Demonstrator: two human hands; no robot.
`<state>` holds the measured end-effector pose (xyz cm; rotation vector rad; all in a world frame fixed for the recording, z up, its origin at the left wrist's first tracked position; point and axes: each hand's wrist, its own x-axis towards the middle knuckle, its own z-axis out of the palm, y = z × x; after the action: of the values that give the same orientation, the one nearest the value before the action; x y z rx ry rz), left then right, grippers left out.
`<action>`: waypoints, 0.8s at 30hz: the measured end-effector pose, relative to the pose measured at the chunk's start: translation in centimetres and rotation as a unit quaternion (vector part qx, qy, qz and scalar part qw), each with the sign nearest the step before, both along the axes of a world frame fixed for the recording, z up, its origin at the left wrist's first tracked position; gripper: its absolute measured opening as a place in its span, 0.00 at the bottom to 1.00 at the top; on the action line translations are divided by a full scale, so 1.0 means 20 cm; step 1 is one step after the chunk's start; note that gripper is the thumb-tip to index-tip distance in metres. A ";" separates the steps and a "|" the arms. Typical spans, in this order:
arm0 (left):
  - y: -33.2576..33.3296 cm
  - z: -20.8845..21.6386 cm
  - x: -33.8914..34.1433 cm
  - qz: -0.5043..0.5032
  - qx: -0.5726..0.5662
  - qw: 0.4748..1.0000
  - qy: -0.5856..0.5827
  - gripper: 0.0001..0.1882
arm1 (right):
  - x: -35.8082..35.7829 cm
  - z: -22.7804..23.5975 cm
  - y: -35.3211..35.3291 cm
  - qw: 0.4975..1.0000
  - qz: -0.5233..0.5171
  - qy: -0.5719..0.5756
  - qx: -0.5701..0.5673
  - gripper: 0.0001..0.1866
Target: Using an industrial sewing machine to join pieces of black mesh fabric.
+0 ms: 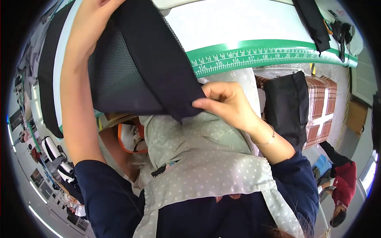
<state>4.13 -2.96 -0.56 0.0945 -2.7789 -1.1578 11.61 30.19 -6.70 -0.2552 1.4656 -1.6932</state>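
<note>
Right hand (224,101): we pinch the lower corner of the black mesh-backed fabric (158,59) mid-frame; a slack pinch could drop it.
Left hand (98,11): cut off at upper left; we cannot tell its grip.
Black fabric: upper left to centre; uneven pulling could skew it.
Green ruler strip (238,58): upper right; its edge might snag our fabric.
Apron (210,166): below; sagging cloth could bunch there.
</note>
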 end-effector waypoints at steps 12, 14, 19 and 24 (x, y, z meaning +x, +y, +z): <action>-1.20 0.86 1.14 0.342 0.083 0.881 0.315 0.23 | -0.59 0.72 -1.12 0.794 0.194 0.576 -0.016 0.14; -1.13 1.02 1.34 0.428 -0.015 0.817 0.385 0.21 | -0.67 0.90 -1.38 0.749 0.005 0.662 0.017 0.09; -0.32 1.05 1.51 0.527 -0.431 0.616 0.396 0.20 | -0.67 1.11 -1.67 0.627 -0.291 0.694 -0.201 0.08; 0.10 0.62 1.29 0.040 -0.178 0.931 0.315 0.03 | -0.74 0.63 -1.30 0.680 -0.131 0.662 -0.287 0.06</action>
<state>29.97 -0.95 11.85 -0.1690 -2.3189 -0.5137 -3.23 4.13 5.87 -2.0664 1.8391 -2.2628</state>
